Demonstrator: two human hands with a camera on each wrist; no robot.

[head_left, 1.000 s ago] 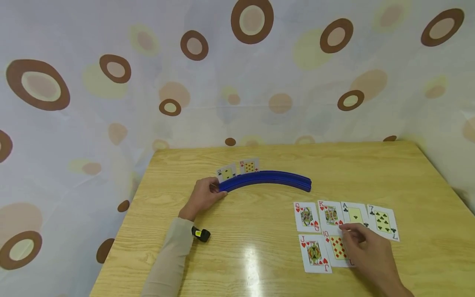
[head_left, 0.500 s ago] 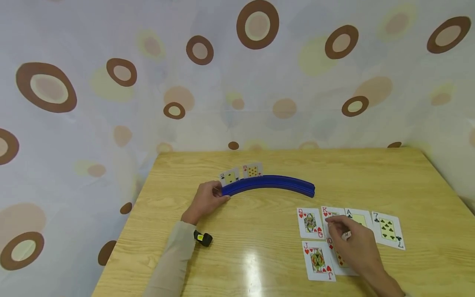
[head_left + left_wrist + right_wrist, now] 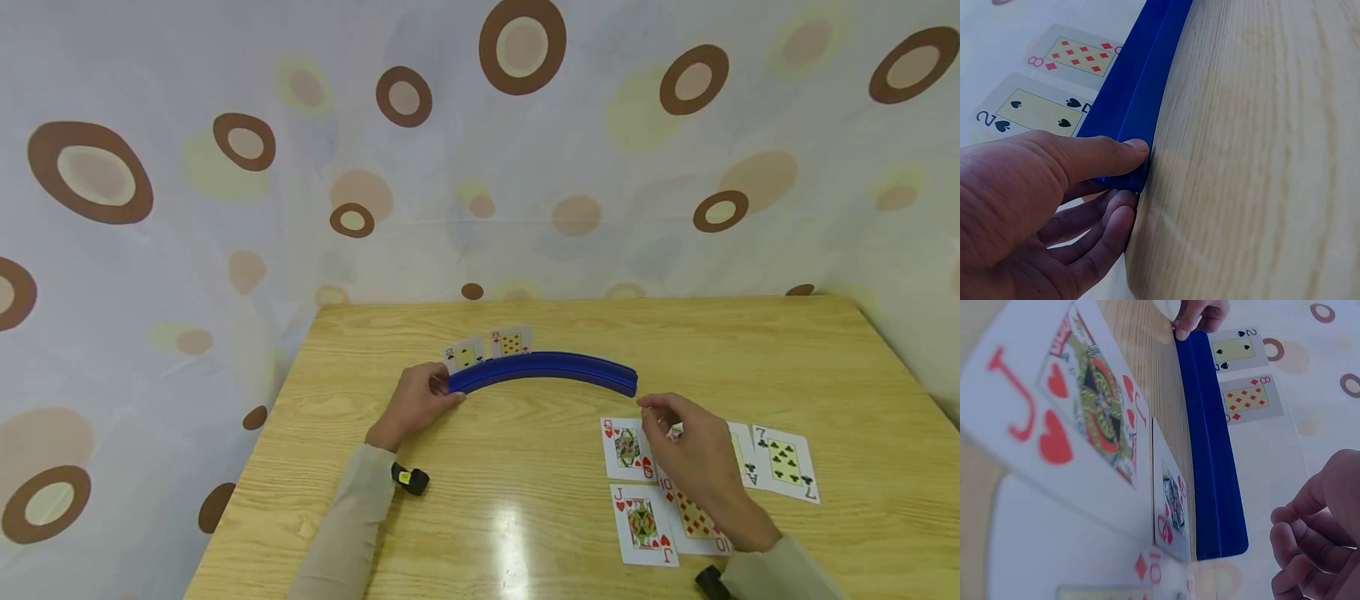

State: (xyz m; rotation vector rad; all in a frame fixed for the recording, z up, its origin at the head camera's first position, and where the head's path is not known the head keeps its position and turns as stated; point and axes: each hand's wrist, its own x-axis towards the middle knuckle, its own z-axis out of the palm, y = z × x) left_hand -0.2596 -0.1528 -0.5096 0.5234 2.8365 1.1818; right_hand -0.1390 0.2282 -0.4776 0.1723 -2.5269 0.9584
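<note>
My left hand [image 3: 416,402] grips the left end of a curved blue card holder [image 3: 555,365], with the thumb on its front face in the left wrist view. Standing in the holder's left half are a two of spades [image 3: 465,356] and an eight of diamonds [image 3: 512,341]. My right hand [image 3: 697,454] is over the face-up cards, fingers loosely curled and nothing visible in them. Its fingertips are just below the holder's right end in the head view. Beneath it, the king of hearts is mostly covered, and the ten of diamonds [image 3: 697,518] and ace of clubs [image 3: 742,454] are partly covered.
A queen of hearts [image 3: 627,450] and a jack of hearts [image 3: 642,527] lie left of the right hand; a seven of clubs [image 3: 785,464] lies to its right. The wooden table [image 3: 480,483] meets a patterned sheet [image 3: 420,275] at the back.
My right hand has moved up and left, from over the ten of diamonds toward the holder's right end. The left hand keeps its grip on the holder.
</note>
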